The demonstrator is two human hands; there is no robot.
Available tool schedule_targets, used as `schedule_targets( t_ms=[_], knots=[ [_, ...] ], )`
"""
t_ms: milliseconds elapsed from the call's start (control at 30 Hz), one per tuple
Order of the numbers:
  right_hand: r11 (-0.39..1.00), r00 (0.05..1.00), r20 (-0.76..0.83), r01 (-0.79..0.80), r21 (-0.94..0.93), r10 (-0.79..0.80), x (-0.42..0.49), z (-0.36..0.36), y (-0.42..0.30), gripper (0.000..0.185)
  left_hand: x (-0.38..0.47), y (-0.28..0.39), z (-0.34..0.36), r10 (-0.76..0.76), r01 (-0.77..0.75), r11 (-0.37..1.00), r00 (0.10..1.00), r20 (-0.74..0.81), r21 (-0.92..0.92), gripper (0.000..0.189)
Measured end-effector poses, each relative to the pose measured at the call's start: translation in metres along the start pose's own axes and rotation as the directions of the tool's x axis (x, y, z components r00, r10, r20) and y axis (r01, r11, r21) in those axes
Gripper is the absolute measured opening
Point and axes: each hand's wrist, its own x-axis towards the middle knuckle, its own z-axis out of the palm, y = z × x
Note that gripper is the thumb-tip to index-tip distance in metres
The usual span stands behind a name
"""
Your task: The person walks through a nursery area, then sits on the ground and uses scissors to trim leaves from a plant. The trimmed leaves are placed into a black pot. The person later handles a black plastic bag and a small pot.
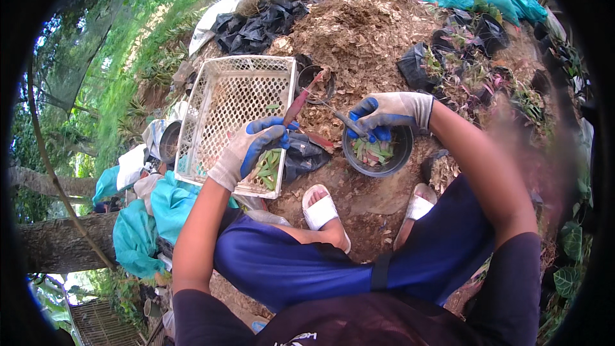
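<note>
In my gloved left hand (262,146) is a reddish plant cutting (299,105) with long leaves, raised over the right edge of the white perforated plastic crate (240,120). My gloved right hand (382,114) grips a slim-bladed cutting tool (347,119) with a grey handle. Its thin tip points toward the cutting; whether they touch I cannot tell. Directly under my right hand stands a round black plastic tub (375,171) holding green and reddish leaf pieces (372,152). More green leaf pieces (268,169) lie in the crate's near right corner.
Black plastic sheeting (305,156) lies beside the crate, and a black pot (317,87) stands behind it. Dry leaves (355,33) cover the ground ahead. Potted plants (461,62) line the right; teal sacks (137,235) lie at left. My sandalled feet (323,211) flank the tub's near side.
</note>
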Motion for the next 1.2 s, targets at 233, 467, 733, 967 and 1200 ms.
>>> schedule_targets(
  t_ms=[233, 467, 733, 967, 1200],
  knots=[
    [0.996, 0.998, -0.027, -0.062, -0.058, 0.061, 0.018, 0.002, -0.004, 0.034, -0.003, -0.004, -0.005, -0.010, 0.010, 0.998, 1.000, -0.009, -0.065, 0.040],
    [0.991, 0.995, -0.023, -0.097, -0.096, 0.096, 0.025, 0.002, -0.003, 0.030, 0.000, -0.003, -0.004, -0.040, 0.043, 0.996, 0.998, 0.040, -0.083, 0.039],
    [0.999, 1.000, 0.019, -0.023, -0.031, 0.024, 0.033, 0.002, 0.001, 0.027, 0.005, -0.007, -0.004, -0.031, 0.029, 0.999, 0.997, 0.070, 0.022, 0.045],
    [0.997, 0.958, -0.287, 0.025, 0.067, -0.005, 0.017, 0.005, 0.014, 0.031, 0.012, -0.015, -0.001, 0.016, -0.022, 0.982, 0.999, -0.032, -0.189, 0.039],
    [0.955, 0.977, -0.177, -0.065, 0.288, 0.120, -0.030, 0.041, 0.049, 0.043, 0.027, -0.012, 0.014, -0.046, 0.064, 0.972, 0.995, 0.087, -0.227, 0.035]
  ],
)
